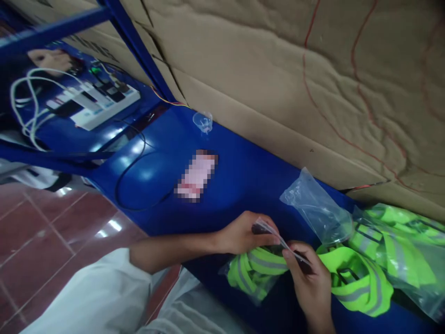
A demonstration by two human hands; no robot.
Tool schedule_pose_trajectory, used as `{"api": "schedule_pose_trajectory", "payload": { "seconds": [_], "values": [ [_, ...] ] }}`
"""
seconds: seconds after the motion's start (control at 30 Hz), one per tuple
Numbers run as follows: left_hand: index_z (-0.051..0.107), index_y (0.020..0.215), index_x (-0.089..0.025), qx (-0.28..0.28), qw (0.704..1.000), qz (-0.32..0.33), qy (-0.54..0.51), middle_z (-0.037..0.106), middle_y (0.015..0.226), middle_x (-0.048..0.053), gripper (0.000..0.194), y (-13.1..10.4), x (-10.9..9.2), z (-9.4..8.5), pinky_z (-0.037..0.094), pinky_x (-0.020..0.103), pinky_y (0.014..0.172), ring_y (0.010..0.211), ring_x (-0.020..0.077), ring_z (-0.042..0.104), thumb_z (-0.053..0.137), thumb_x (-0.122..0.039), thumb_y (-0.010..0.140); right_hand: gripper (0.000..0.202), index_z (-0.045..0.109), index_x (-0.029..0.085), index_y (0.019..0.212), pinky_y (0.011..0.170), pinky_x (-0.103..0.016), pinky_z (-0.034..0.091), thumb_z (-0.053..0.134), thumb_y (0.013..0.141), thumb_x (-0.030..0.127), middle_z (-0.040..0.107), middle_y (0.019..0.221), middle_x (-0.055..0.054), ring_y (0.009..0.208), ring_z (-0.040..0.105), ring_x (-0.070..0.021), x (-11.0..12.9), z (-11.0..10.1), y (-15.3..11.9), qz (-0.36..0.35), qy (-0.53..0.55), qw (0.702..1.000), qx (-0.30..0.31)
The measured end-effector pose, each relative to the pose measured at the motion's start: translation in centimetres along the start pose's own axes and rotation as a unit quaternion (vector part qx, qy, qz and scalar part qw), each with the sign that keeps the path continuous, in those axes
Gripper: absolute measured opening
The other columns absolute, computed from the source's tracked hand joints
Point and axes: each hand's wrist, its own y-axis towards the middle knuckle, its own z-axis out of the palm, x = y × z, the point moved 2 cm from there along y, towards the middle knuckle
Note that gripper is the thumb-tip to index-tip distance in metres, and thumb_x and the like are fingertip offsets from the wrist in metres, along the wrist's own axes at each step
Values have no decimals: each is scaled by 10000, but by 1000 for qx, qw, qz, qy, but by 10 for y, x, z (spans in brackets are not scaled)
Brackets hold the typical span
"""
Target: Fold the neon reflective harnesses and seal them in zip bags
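Observation:
Both of my hands pinch the edge of a clear plastic bag (283, 243) above the front of the blue table. My left hand (241, 234) has thumb and fingers closed on its far left end, and my right hand (311, 283) grips the near right end. Just below them is a bagged neon-yellow reflective strap (252, 273); whether its wrapping is the bag in my fingers, I cannot tell. Beside my right hand lies a coiled loose reflective strap (365, 287) with a grey stripe and black buckle. Behind it rests another clear plastic bag (318, 208), seemingly without contents.
More bagged reflective straps (399, 250) lie at the right. Farther left on the blue table (243, 162) are a blurred-out phone (197, 176) with a black cable and a clear plastic cup (203, 122). A power strip (107, 109) holds several plugs. Cardboard (260, 69) walls the back.

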Motion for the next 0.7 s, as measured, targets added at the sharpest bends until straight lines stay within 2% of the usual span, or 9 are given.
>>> {"api": "schedule_pose_trajectory", "payload": {
  "seconds": [0.1,0.17,0.23,0.37,0.43,0.57,0.7],
  "values": [
    [769,1005,-141,54,998,-9,10,788,938,75,335,2,-1,-3,530,262,768,841,179,717,801,-429,836,166,723,231,878,673,-233,593,745,892,395,736,842,-36,736,709,-180,0,-6,1,14,5,1000,-14],
    [769,1040,-136,65,998,13,6,791,998,94,351,3,-2,-5,541,282,824,904,196,725,757,-448,879,187,731,227,885,672,-238,600,759,877,412,743,845,-43,743,717,-191,-1,-9,1,27,5,999,-24],
    [771,1005,-126,48,998,41,7,788,994,102,364,3,-2,-6,539,281,826,906,198,720,711,-472,913,203,732,226,881,658,-228,594,766,868,425,737,825,-37,727,715,-187,-3,-11,2,36,5,999,-11],
    [753,921,-132,1,997,67,49,758,871,70,382,1,-1,-7,514,252,732,796,167,683,677,-507,927,213,728,226,933,627,-214,569,721,905,438,735,850,-34,717,702,-173,1,-5,3,46,17,998,49],
    [744,924,-136,-2,994,76,73,743,849,59,376,2,-2,-9,504,248,712,775,160,667,671,-504,932,209,725,230,968,643,-217,562,713,914,431,737,875,-32,732,694,-169,6,0,3,46,15,997,59],
    [757,963,-133,40,995,56,72,768,893,71,361,5,-3,-8,522,263,766,826,178,694,693,-486,918,188,722,228,908,588,-209,501,717,912,416,695,774,2,645,619,-136,17,8,4,47,17,998,40],
    [763,1047,-129,81,996,26,40,784,1005,89,420,7,-3,-8,542,286,848,929,210,719,611,-512,966,246,710,210,808,558,-217,445,731,893,440,643,682,19,608,563,-127,17,2,9,97,57,994,4]
  ]
}}
